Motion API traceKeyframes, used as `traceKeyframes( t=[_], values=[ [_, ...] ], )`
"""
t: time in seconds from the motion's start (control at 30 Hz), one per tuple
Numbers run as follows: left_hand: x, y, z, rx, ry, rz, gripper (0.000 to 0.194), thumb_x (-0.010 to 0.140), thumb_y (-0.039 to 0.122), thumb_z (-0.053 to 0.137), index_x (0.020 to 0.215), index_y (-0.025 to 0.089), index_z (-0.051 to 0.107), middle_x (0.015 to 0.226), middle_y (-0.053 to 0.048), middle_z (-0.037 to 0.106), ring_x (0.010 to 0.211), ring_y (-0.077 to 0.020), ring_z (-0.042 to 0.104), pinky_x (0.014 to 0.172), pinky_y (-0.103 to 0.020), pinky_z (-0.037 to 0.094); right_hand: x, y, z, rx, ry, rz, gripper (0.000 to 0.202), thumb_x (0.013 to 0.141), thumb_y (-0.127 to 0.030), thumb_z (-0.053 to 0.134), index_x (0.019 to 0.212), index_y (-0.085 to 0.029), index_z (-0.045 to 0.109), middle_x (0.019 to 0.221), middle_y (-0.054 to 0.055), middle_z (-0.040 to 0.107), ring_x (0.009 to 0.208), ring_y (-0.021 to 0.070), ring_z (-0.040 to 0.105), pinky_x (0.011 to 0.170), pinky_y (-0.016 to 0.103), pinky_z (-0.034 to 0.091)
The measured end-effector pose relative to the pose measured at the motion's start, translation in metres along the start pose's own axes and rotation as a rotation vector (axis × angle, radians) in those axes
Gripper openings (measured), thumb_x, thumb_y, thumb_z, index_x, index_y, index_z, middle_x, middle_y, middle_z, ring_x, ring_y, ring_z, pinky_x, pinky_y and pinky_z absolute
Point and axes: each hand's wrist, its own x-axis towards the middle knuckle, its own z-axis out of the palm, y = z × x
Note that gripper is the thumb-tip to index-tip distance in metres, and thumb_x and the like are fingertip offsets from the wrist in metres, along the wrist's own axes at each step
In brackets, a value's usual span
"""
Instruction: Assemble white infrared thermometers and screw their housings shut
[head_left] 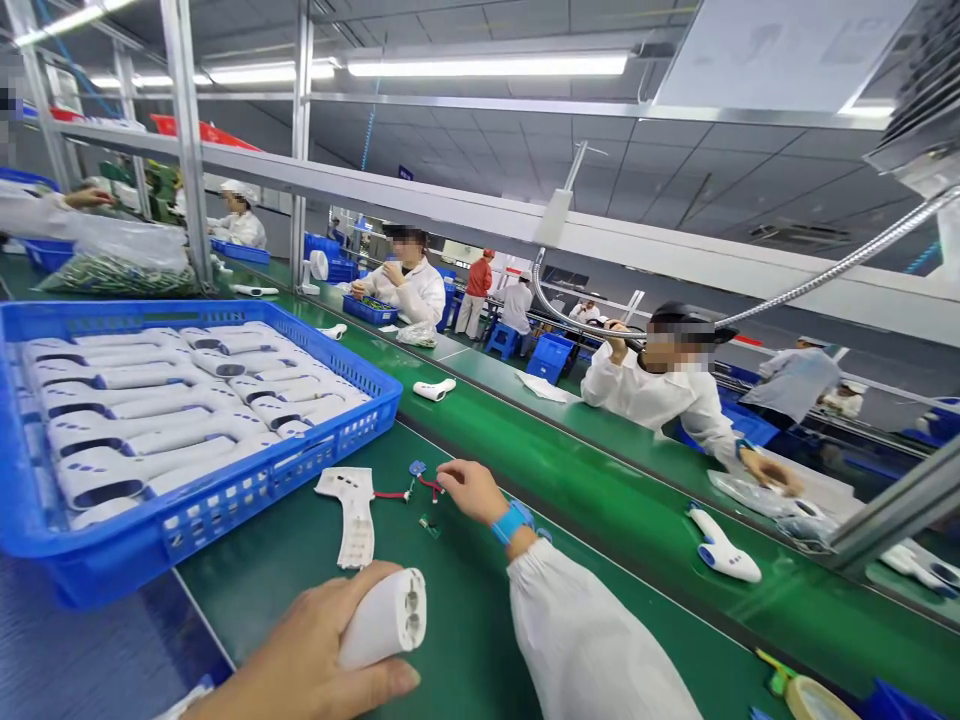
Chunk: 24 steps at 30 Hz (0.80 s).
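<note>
My left hand (300, 640) is wrapped around a white plastic handle-shaped housing (375, 620), its end with two round openings turned to the right. My right hand (474, 490) reaches over the green bench with thumb and finger pinched at a thin red wire (430, 485). Beside these fingertips lies a small blue round part (417, 467). Left of it rests an open white pistol-shaped shell half (355, 520), with another red lead (390, 495) running out of it. A tiny green circuit board (429, 526) lies just below.
A blue crate (225, 540) full of white thermometer-like devices stands at left. Beyond the bench runs a green conveyor belt (517, 440) carrying a white device (724, 545) and another one (434, 389). A tape roll (817, 698) lies lower right. Co-workers sit across the belt.
</note>
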Motion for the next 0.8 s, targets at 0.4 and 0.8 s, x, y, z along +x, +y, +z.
traceKeyframes(
  t=[0.4, 0.8],
  values=[
    [-0.003, -0.01, -0.001, -0.676, 0.03, -0.077, 0.053, 0.073, 0.069, 0.046, 0.086, 0.017, 0.049, 0.074, -0.003, 0.054, 0.068, -0.0154, 0.047, 0.067, -0.029, 0.04, 0.069, -0.021, 0.048, -0.305, 0.035, 0.02, 0.019, 0.089, -0.027, 0.057, 0.103, -0.013, 0.058, 0.109, 0.008, 0.057, 0.098, 0.021, 0.056, 0.086, 0.041, 0.047],
    [0.029, 0.024, 0.013, -0.542, -0.001, 0.169, 0.029, 0.083, 0.045, 0.052, 0.099, 0.02, 0.05, 0.084, 0.0, 0.049, 0.075, -0.0135, 0.046, 0.068, -0.024, 0.04, -0.097, -0.017, -0.022, 0.407, 0.276, -0.018, 0.029, 0.086, -0.033, 0.046, 0.105, -0.014, 0.057, 0.089, 0.006, 0.064, 0.075, 0.0166, 0.061, 0.068, 0.028, 0.05]
  ],
)
